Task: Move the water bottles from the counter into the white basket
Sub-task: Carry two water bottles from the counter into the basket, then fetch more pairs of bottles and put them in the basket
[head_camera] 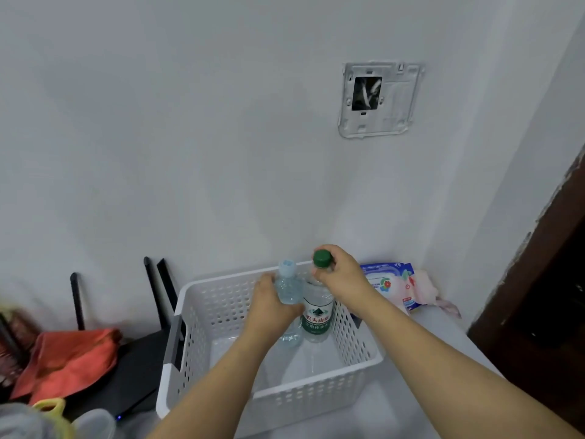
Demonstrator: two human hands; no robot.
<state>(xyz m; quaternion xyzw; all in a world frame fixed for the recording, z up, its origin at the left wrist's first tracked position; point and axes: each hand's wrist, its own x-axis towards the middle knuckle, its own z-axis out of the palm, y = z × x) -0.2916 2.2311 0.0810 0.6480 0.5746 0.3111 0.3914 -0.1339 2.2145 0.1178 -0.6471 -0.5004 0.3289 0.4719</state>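
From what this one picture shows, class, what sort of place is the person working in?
Probably a home utility corner or small kitchen nook, not a workshop. A white counter meets a plain wall bearing a bare wall-mount plate; a black router, an orange cloth and a wet-wipes pack lie about.

Two bottles held upright inside the white basket

The left hand wraps the body of a small clear bottle with a pale blue cap. The right hand pinches the neck of a larger bottle with a green cap, touching the first. Both stand inside the perforated white basket on the white counter. Left of the basket lie a black router and an orange cloth; a wet-wipe pack sits behind, against the wall
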